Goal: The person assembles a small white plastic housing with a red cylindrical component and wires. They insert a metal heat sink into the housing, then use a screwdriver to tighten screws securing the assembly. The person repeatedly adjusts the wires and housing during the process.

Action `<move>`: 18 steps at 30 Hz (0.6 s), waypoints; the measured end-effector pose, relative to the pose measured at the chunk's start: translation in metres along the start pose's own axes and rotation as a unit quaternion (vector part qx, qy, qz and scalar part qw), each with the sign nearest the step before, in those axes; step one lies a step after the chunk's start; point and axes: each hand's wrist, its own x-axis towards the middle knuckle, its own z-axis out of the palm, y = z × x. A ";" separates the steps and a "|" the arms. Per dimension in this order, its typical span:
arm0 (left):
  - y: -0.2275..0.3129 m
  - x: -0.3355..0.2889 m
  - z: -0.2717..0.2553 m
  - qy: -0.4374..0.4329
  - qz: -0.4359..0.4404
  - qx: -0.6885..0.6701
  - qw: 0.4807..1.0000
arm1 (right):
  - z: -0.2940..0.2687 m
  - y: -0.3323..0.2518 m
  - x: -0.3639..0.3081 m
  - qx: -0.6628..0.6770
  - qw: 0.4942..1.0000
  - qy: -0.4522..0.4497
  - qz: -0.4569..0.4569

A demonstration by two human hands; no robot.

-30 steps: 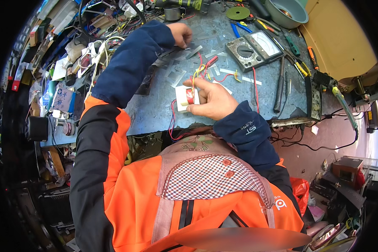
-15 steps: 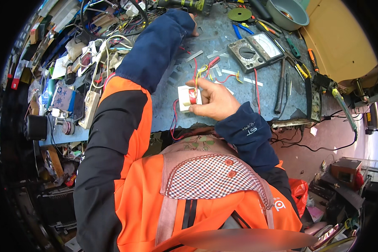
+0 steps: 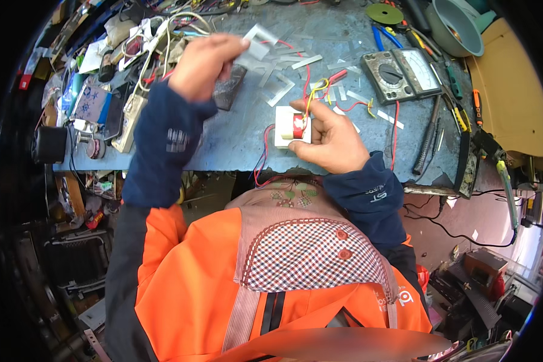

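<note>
Raised over the left part of the bench, my left hand pinches a thin, silvery E-shaped transformer lamination, slightly blurred. My right hand grips a transformer coil near the bench's front edge, thumb and fingers closed on its right side. The coil has a white bobbin, a red wrapped middle and yellow, red and blue leads. Loose laminations and narrow metal strips lie beyond the coil. Below my left hand's fingers sits a dark flat block, partly hidden by the hand.
An analog multimeter stands right of the strips, a red probe beside it. Pliers, screwdrivers and a grey bowl line the right side. Cables and clutter crowd the left. A soldering iron hangs at the right edge.
My left hand has come back from the far side of the bench toward me, now with a lamination in its fingers. My right hand still holds the coil. The view has shifted.
</note>
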 end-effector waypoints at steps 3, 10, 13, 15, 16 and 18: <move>-0.039 -0.070 0.015 -0.009 -0.138 -0.150 0.979 | 0.006 0.006 0.001 0.029 1.000 0.001 0.003; -0.055 -0.106 0.062 0.000 -0.180 -0.339 0.923 | 0.003 -0.007 -0.003 0.076 0.994 -0.024 0.070; -0.055 -0.109 0.064 0.003 -0.176 -0.355 0.918 | 0.010 -0.004 -0.002 0.120 0.992 -0.001 0.039; -0.057 -0.108 0.070 -0.004 -0.180 -0.341 0.923 | 0.012 -0.009 -0.002 0.129 0.991 -0.002 0.046; -0.057 -0.107 0.072 -0.010 -0.181 -0.331 0.926 | 0.012 -0.011 -0.002 0.136 0.990 0.000 0.047; -0.054 -0.108 0.071 -0.027 -0.189 -0.290 0.938 | 0.011 -0.011 -0.001 0.131 0.990 -0.009 0.046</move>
